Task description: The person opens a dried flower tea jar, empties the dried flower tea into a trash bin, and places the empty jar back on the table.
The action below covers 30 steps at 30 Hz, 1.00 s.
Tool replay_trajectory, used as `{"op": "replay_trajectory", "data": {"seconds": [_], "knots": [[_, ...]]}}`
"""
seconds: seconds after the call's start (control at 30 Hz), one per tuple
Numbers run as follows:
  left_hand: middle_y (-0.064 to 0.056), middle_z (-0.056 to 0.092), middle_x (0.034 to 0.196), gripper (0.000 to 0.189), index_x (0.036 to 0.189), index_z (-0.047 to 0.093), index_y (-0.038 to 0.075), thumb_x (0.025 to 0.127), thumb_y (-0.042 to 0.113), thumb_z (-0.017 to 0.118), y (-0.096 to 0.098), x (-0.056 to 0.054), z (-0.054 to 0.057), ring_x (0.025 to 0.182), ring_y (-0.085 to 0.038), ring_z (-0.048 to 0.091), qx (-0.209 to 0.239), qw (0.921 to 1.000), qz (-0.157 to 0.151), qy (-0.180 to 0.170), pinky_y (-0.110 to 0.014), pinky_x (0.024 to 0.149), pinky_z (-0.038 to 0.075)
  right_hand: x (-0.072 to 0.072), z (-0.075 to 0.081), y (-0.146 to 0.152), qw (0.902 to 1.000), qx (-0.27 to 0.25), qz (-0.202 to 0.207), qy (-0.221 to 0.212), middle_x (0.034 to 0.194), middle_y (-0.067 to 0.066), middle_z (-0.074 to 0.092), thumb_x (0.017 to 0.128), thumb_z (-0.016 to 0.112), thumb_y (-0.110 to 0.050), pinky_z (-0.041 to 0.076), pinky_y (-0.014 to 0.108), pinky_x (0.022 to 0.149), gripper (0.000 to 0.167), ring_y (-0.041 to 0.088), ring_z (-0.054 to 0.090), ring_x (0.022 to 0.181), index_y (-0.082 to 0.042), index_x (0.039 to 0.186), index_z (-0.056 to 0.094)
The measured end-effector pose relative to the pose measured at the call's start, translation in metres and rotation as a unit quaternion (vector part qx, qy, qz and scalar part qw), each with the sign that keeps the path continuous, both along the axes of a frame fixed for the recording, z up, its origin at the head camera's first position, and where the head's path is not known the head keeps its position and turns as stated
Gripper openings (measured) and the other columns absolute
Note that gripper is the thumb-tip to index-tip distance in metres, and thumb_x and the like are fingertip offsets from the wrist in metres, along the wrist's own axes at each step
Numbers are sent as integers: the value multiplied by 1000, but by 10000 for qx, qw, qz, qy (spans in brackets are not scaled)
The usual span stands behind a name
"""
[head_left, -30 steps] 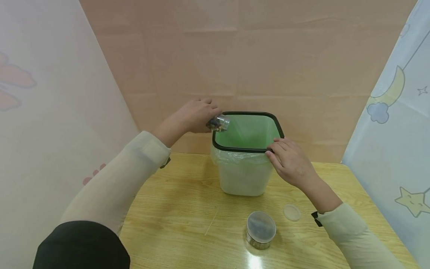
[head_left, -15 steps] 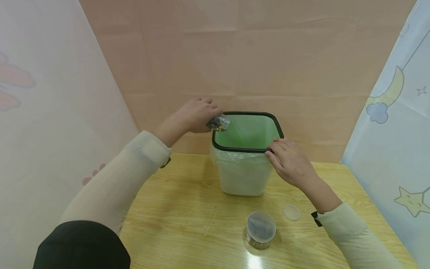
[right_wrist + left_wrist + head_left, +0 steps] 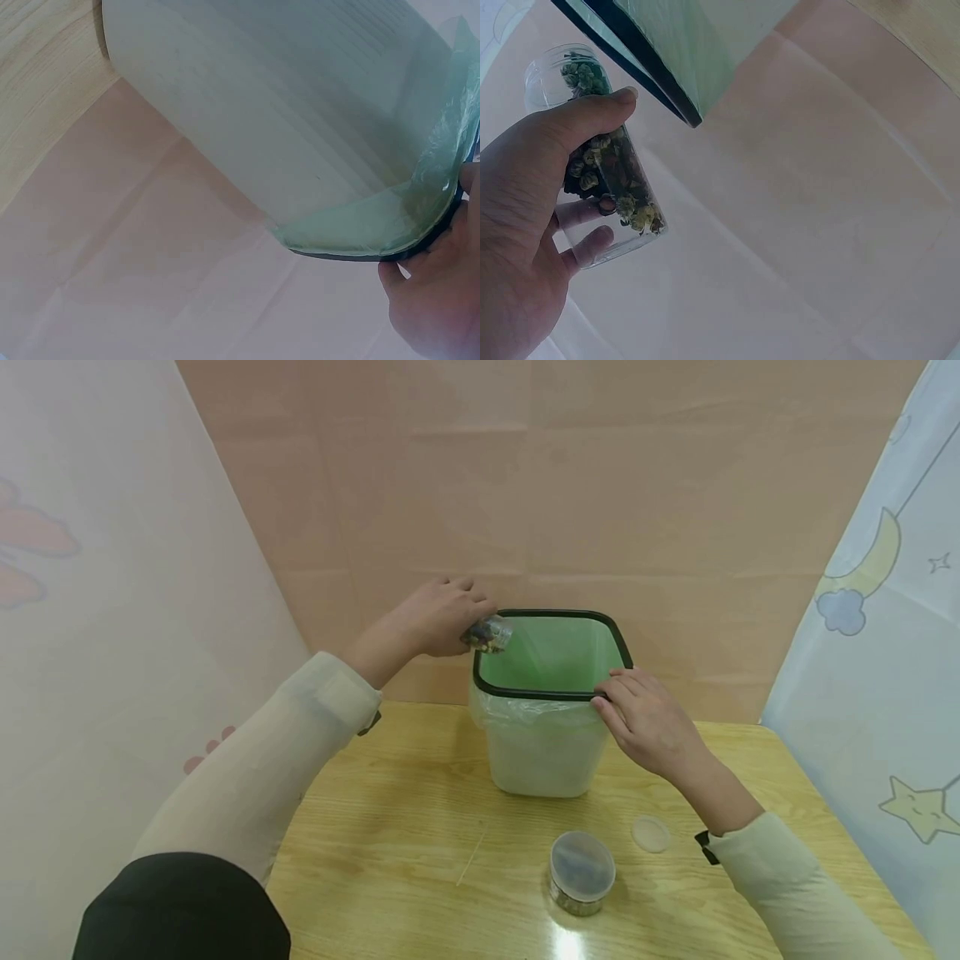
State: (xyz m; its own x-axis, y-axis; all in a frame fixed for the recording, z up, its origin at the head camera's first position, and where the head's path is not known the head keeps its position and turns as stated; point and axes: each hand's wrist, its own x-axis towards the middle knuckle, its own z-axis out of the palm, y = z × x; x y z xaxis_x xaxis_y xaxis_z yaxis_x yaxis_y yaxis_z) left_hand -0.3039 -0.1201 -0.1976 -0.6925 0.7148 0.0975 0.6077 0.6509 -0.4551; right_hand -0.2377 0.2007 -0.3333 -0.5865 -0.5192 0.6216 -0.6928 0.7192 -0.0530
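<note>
A clear plastic jar [image 3: 615,180] with dried flower buds and dark bits inside is gripped by my left hand [image 3: 442,617]. In the head view the jar [image 3: 489,635] is tilted, its mouth over the left side of a trash bin [image 3: 547,760]. In the left wrist view, thumb and fingers wrap round the jar, with part of the contents lying near its mouth. My right hand [image 3: 648,722] grips the bin's black rim [image 3: 540,695] at the near right corner. A thin green bag [image 3: 375,221] lines the bin and folds over its outside.
A round lidded container [image 3: 582,872] stands on the wooden table [image 3: 375,877] near the front. To its right lies a small round translucent lid [image 3: 651,833]. Left of the container is a thin pale stick [image 3: 472,853]. A pinkish-brown sheet [image 3: 525,485] hangs behind the bin.
Both hands keep their places on the jar and the bin rim. The contents near the jar's mouth look slightly shifted; little else differs.
</note>
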Motion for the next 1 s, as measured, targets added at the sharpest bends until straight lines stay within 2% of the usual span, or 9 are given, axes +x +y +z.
{"op": "replay_trajectory", "data": {"seconds": [0.23,0.5,1.0], "knots": [[-5,62,132,52,136,56,17,90,31,76,0,0,1,122,-30,53,-3,10000,-4,38,-52,105,43,-1,2,0,10000,22,-30,-47,118,19,68,101,60,-14,36,54,111,25,39,58,121,3,120,65],[-4,62,132,51,136,56,17,91,31,75,1,-1,1,122,-29,52,-40,10000,3,65,-52,109,40,1,6,1,9993,64,-124,-352,131,21,63,103,59,-17,33,55,115,33,40,53,128,4,129,63],[-5,60,134,55,138,54,17,90,31,76,2,1,2,124,-30,50,-118,9999,37,90,-53,110,39,0,7,1,9987,101,-149,-467,134,22,62,103,59,-18,32,55,116,36,39,52,131,4,132,61]]}}
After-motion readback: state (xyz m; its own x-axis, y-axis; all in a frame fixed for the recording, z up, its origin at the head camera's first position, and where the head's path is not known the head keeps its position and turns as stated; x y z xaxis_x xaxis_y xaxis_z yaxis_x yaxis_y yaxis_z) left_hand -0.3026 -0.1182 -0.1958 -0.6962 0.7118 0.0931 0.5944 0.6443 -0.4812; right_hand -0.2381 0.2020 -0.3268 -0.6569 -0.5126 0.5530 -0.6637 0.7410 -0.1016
